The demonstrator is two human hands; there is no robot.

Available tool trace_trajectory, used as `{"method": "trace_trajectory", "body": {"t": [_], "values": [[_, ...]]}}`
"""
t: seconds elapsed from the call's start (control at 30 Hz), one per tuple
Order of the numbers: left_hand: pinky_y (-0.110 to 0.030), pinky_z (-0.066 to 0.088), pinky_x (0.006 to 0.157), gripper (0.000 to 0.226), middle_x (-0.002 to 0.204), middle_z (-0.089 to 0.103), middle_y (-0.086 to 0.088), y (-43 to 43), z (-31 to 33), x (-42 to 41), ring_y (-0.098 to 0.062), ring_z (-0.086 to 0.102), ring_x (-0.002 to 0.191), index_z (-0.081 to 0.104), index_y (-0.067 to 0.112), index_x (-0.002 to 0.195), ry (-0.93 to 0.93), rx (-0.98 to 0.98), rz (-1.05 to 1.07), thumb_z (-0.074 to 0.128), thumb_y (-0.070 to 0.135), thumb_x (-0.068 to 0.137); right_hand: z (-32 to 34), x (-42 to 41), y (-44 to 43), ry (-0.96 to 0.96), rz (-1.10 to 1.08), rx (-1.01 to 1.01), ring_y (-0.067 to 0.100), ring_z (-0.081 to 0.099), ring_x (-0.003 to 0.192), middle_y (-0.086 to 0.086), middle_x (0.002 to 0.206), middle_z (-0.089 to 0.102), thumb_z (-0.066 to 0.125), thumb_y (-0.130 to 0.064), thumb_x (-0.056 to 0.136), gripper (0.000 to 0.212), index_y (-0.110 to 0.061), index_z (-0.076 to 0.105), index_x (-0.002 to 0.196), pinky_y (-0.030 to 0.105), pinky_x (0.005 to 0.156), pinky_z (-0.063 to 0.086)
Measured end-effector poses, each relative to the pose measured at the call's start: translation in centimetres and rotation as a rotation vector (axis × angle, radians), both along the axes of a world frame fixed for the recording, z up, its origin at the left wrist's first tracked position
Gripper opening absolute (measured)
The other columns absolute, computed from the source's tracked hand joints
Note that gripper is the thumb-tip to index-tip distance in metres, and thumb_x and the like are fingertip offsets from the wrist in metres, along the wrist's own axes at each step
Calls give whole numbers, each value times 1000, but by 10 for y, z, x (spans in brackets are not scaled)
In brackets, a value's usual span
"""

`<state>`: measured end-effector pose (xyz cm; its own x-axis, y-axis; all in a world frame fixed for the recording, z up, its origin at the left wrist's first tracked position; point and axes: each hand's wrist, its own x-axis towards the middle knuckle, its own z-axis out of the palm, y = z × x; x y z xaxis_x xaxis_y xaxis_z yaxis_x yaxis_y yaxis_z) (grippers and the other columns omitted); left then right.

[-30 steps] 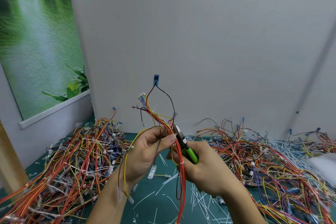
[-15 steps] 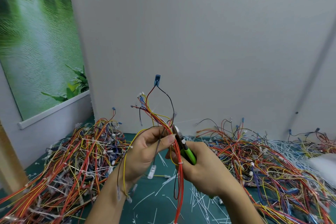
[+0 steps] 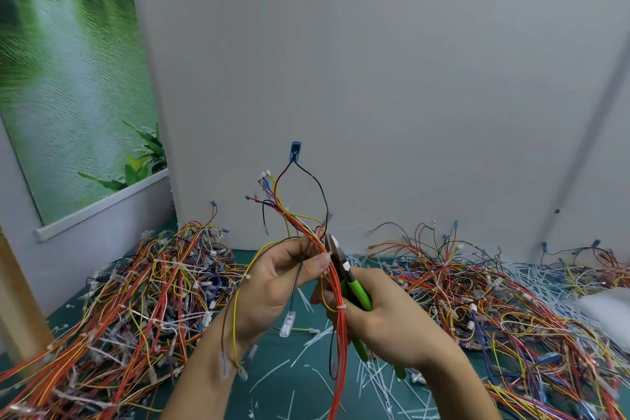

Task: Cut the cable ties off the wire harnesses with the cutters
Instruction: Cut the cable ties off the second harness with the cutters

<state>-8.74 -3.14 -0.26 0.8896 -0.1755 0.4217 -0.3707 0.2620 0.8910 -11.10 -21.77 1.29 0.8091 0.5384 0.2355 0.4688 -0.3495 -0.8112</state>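
Wire harness (image 3: 341,361), pinched in left hand (image 3: 281,280); green-handled cutters (image 3: 358,293), gripped in right hand (image 3: 385,324), blades seemingly touching bundle; cable tie (image 3: 341,307) below.

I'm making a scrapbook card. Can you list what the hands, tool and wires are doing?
Left hand: pinches the harness
Right hand: grips the cutters
Cutters: green handles, tip up beside the harness
Tie: white, round the harness, by the right hand
Left pile: tangled wires on the mat
Right pile: tangled wires too
Mat: green, strewn with cut ties
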Motion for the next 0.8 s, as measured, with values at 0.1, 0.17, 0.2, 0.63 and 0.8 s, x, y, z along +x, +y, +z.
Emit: {"method": "trace_trajectory", "body": {"t": [0.1,0.17,0.2,0.63,0.8], "values": [[-24,53,85,26,92,73,-7,0,0,0,-17,69,92,77,11,94,-4,16,-5,73,30,78,2,-1,-1,-11,2,-5,5,55,58,-9,67,58,57,-26,104,26,-44,67,88,32,56,53],[-24,53,86,27,94,74,-8,0,-1,0,-18,69,94,77,10,95,0,11,-1,74,30,77,2,-2,1,2,2,10,10,53,57,-6,65,55,58,-27,104,27,-44,68,85,35,56,51],[-24,53,87,29,95,74,-9,0,0,0,-19,69,95,77,9,97,2,5,3,74,31,77,2,-2,2,12,1,24,14,50,56,-4,64,52,58,-27,103,27,-43,68,84,38,55,48],[-20,53,81,14,88,74,-1,-2,1,-2,-12,69,87,76,12,92,-25,10,-1,64,9,84,-1,1,0,15,-4,-15,3,55,56,-10,64,58,58,-32,101,21,-41,64,83,32,56,53],[-21,53,81,21,88,74,-3,-1,1,-2,-13,69,87,70,0,100,-23,11,5,65,11,83,-1,1,1,29,-5,25,15,48,53,-4,60,51,58,-31,101,16,-31,68,88,38,52,46]]}}
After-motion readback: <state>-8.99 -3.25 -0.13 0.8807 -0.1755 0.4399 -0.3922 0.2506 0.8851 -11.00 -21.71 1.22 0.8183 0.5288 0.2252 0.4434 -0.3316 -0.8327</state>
